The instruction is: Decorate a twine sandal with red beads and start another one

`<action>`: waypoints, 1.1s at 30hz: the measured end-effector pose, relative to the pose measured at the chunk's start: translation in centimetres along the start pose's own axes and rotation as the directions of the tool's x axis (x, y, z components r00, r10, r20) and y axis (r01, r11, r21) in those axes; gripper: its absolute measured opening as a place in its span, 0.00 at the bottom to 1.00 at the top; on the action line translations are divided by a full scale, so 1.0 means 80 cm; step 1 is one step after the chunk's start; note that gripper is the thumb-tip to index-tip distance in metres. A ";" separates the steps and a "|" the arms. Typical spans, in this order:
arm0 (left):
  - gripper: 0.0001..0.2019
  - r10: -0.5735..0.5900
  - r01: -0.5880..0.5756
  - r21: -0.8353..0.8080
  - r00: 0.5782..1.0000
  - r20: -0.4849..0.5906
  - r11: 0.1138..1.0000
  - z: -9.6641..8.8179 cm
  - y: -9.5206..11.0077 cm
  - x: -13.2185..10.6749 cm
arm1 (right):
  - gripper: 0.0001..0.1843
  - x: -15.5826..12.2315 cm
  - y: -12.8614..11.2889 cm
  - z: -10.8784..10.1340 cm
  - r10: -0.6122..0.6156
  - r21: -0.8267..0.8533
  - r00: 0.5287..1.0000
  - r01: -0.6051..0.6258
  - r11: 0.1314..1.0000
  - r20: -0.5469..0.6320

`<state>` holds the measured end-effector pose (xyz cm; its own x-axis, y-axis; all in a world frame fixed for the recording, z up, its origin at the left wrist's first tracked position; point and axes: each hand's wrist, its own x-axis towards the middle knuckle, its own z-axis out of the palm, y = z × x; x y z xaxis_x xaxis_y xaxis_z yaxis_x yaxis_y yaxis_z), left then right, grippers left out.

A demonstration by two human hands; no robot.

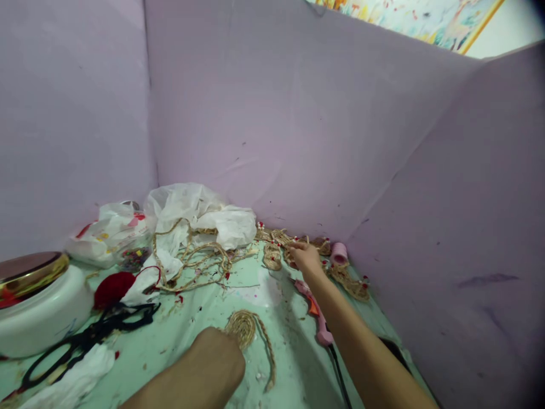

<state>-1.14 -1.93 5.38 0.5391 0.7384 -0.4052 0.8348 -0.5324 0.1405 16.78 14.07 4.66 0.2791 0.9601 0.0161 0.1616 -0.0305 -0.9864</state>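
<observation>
My right hand (305, 257) reaches to the far side of the green table (196, 335) and pinches one of several small coiled jute pieces (272, 255) lying along the purple wall. My left hand (219, 358) rests near the front, fingers curled down on a flat oval coil of jute rope (243, 328) whose loose tail curves off to the right. A pink glue gun (317, 321) lies under my right forearm. A pink spool (339, 253) stands just right of my right hand.
Loose jute rope (200, 258) tangles over white plastic bags (200, 218). Black scissors (85, 341), a red ball of yarn (113, 288) and a white round container with a gold lid (38, 301) sit at left. Purple board walls (298, 142) enclose the table.
</observation>
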 end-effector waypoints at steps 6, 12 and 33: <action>0.17 -0.268 0.237 -0.176 0.947 -0.176 0.955 -0.014 0.003 -0.013 | 0.07 -0.133 0.002 -0.048 0.011 -0.039 0.997 -0.008 0.999 0.073; 0.18 -0.329 0.310 -0.133 0.930 -0.165 0.941 0.000 0.007 -0.008 | 0.11 -0.210 0.029 -0.081 0.041 -0.009 0.989 -0.040 0.999 0.143; 0.08 -0.179 0.006 -0.395 0.897 -0.404 0.919 -0.058 -0.027 0.055 | 0.16 -0.239 0.072 -0.052 0.269 0.175 0.815 -0.406 0.897 0.514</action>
<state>-0.07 4.38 7.52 0.3795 0.9249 -0.0240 0.8142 -0.3216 0.4834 16.35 -5.62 -0.65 -0.2152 0.9170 -0.3360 -0.1341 -0.3685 -0.9199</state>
